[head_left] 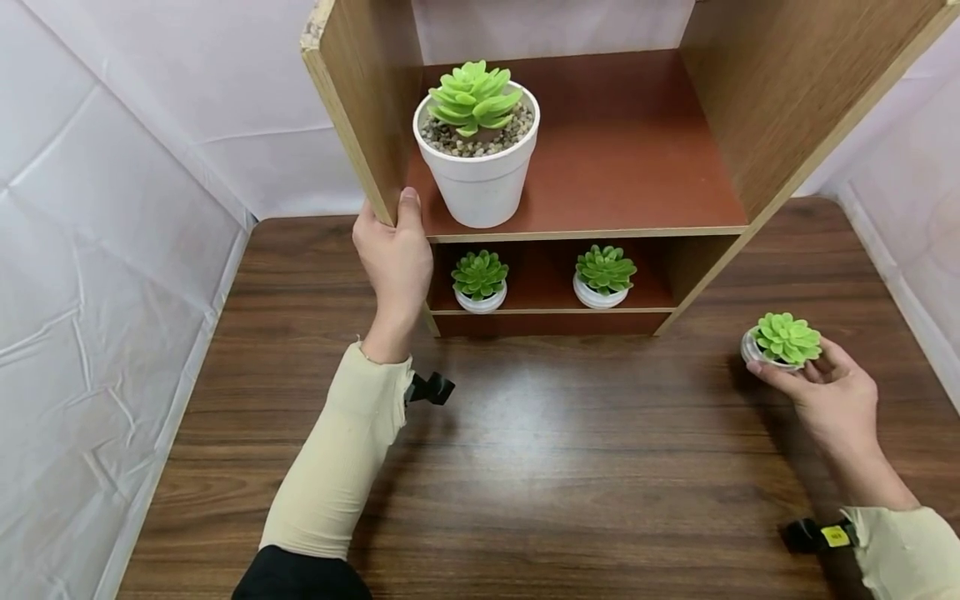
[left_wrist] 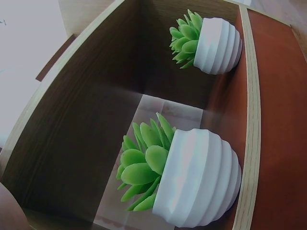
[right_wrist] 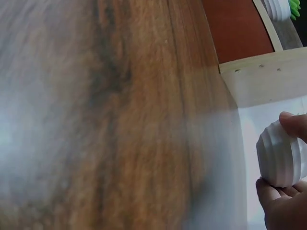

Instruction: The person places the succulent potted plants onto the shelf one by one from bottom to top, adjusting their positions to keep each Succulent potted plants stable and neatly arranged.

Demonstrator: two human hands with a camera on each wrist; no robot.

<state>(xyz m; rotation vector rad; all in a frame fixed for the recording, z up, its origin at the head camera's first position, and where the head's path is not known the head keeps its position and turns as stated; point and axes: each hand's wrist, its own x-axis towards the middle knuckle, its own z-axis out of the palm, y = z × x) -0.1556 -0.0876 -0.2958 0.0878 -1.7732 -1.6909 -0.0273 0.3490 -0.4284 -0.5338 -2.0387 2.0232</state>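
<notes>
My left hand (head_left: 396, 262) grips the left side panel of a wooden shelf unit (head_left: 600, 150), thumb on the inner face near the middle board. Out to the right of the unit, my right hand (head_left: 840, 400) holds a small potted succulent (head_left: 786, 339) by its white ribbed pot (right_wrist: 277, 155), fingers and thumb around the sides. On the lower shelf stand two more small succulents, a left one (head_left: 480, 282) and a right one (head_left: 604, 277). A larger succulent in a smooth white pot (head_left: 480, 179) stands upright on the upper board's left side.
The shelf unit stands on a dark wooden table (head_left: 510, 467). White sheeting (head_left: 97, 250) hangs at the left, back and right. Black straps with small clips (head_left: 429, 389) sit at both wrists.
</notes>
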